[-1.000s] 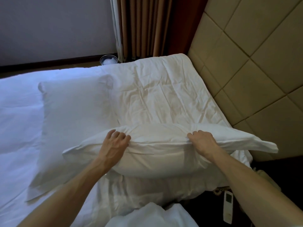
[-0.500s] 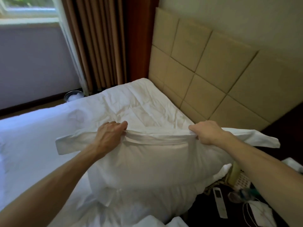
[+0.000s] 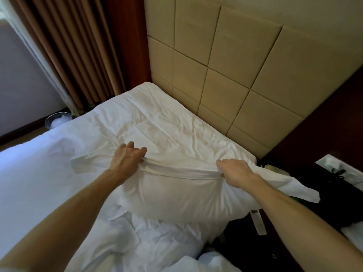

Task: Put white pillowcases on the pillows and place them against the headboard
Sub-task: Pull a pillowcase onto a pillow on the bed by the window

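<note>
Two hands held a pillow up.
The left hand point(image 3: 127, 160) and right hand point(image 3: 234, 172) gripped the soft white cased pillow's point(image 3: 176, 195) top edge, near the tan padded headboard point(image 3: 235, 79).

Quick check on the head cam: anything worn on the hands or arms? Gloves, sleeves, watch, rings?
Nothing visible. The left hand and right hand are bare, with no gloves, and no rings can be made out. Both forearms are uncovered to the frame edge: no sleeves, watch, bands or markings.
</note>
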`<state>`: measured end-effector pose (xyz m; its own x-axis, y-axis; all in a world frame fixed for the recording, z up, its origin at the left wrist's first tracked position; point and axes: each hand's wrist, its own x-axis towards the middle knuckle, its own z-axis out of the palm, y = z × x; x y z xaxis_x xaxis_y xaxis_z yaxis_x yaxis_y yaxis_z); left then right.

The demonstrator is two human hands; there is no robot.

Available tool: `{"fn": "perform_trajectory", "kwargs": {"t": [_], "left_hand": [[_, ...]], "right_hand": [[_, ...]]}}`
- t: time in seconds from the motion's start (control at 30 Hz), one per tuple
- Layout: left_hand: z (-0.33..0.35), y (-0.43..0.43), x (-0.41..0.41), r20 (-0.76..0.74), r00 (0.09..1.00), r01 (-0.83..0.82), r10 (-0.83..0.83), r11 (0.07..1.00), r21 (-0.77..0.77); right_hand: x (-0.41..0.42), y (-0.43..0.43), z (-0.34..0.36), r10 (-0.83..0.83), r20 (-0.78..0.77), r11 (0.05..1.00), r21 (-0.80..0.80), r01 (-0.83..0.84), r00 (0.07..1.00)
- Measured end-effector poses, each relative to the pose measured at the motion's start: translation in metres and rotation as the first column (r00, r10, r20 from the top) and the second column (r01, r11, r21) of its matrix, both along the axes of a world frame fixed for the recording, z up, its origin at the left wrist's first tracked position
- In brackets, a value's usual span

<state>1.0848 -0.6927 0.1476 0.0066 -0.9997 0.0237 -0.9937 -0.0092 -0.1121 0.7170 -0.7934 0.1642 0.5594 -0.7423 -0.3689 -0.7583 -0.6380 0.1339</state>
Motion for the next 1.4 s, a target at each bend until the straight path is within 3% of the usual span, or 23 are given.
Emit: {"fn": "perform_trajectory", "kwargs": {"t": [0.1,0.17,0.27,0.33,0.53,0.77,1.07,1.4], "left_hand": [[-0.01,-0.007,0.004,-0.055,0.998,-0.039,0.04,0.999,0.005],[-0.012,-0.014,0.008,-0.12,0.991,-0.068,0.067,0.998,-0.003],[-0.022,-0.026,0.015,-0.212,0.973,-0.087,0.088,0.996,0.015],[-0.034,-0.032,0.013,-0.224,0.971,-0.064,0.08,0.995,0.078],[-0.051,-0.051,-0.012,-0.186,0.977,-0.081,0.104,0.989,0.127],[-0.05,-0.064,-0.018,-0.067,0.997,-0.041,0.049,0.992,0.12],[-0.019,-0.101,-0.039,-0.006,0.983,-0.181,0.182,0.98,0.079],[0.009,-0.182,-0.059,0.064,0.991,-0.12,0.118,0.993,0.017]], "right_hand": [[-0.002,-0.017,-0.021,0.011,0.103,1.0,-0.005,-0.011,0.995],[-0.006,-0.035,-0.026,-0.017,0.142,0.997,0.077,0.006,0.99],[-0.02,-0.065,-0.027,-0.094,0.101,0.969,0.239,0.068,0.99],[-0.028,-0.079,-0.03,-0.118,0.085,0.96,0.265,0.092,0.989],[-0.031,-0.088,-0.045,-0.055,0.099,0.986,0.164,0.038,0.994],[-0.037,-0.1,-0.048,0.096,0.295,0.995,-0.019,-0.094,0.951],[-0.038,-0.186,-0.05,0.182,0.386,0.976,0.042,-0.214,0.904],[-0.076,-0.222,-0.038,0.067,0.446,0.991,0.077,-0.113,0.893]]}}
